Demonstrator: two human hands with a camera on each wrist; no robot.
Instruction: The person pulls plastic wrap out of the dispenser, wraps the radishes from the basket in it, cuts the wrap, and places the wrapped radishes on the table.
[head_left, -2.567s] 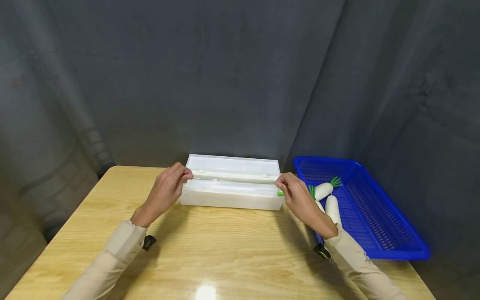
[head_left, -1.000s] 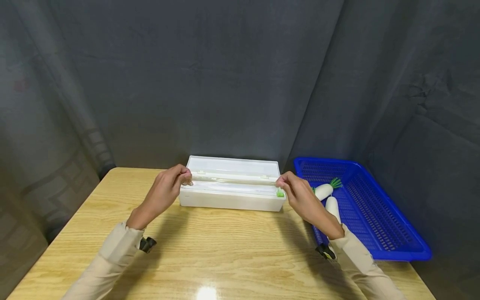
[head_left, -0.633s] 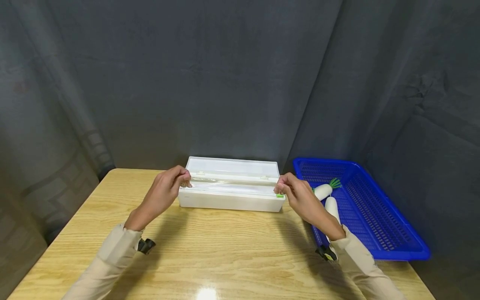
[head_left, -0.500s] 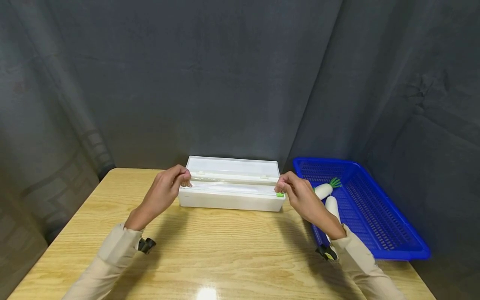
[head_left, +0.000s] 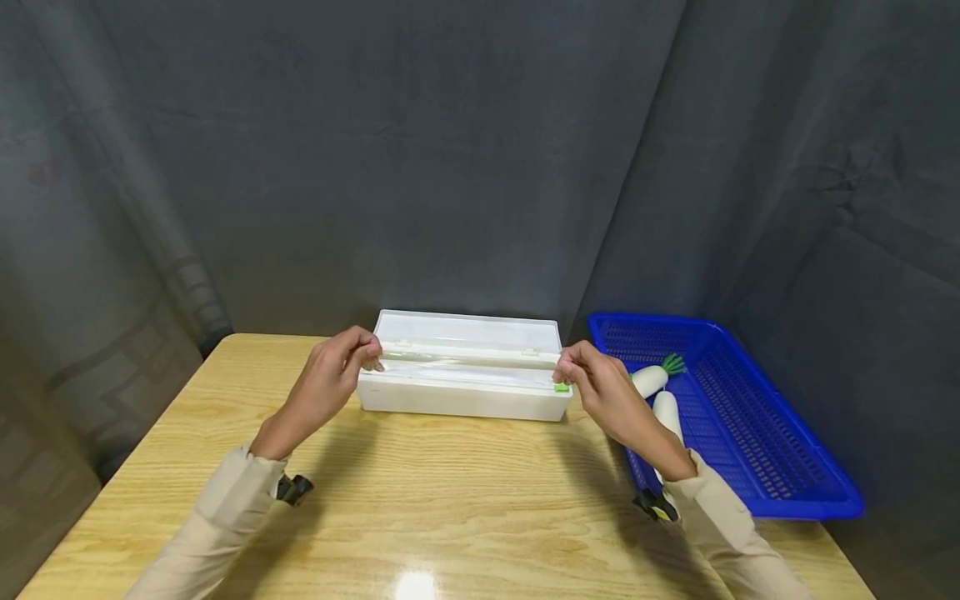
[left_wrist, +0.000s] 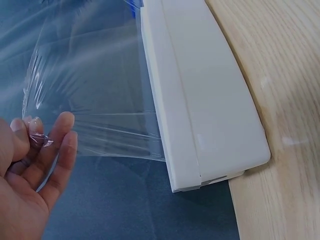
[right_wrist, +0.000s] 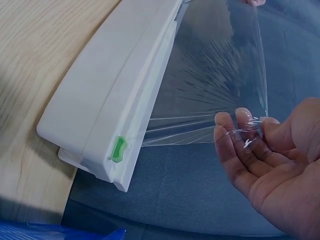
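Note:
A long white cling film dispenser (head_left: 465,402) lies on the table with its lid (head_left: 468,327) tipped back. My left hand (head_left: 326,383) pinches one corner of the clear cling film (left_wrist: 105,85) between thumb and fingers, above the box's left end. At the right end, my right hand (head_left: 603,392) pinches the other corner. In both wrist views the film stretches from the box to the fingers, wrinkled near each grip. A green slider (right_wrist: 118,149) sits on the box's edge, just below my right fingers in the head view. The film roll is hardly visible.
To the right stands a blue plastic basket (head_left: 795,454) holding white radishes (head_left: 666,414) with green tops, partly hidden by my right forearm. The wooden table (head_left: 450,508) extends in front of the box. A dark grey curtain (head_left: 480,158) hangs close behind.
Compared with the oldest frame, the film's edge is lifted higher above the box between my hands, and the green slider shows more. Over the last second my hands have barely shifted.

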